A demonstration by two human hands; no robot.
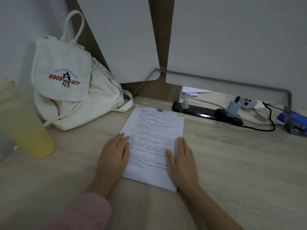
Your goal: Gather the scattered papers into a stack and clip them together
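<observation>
Both hands, left hand (114,155) and right hand (182,160), are lying flat and open, squaring the clipped paper stack (152,140); likely only letting go remains.

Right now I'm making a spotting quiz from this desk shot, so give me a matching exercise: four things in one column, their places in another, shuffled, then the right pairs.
Things:
1. white backpack
2. yellow cup
3. power strip
4. paper stack

Places:
A. between the two hands, clips along its far edge
B. far right, cables plugged in
C. near left edge of the desk
D. far left, against the wall

Pairs: 1-D, 2-C, 3-B, 4-A
</observation>
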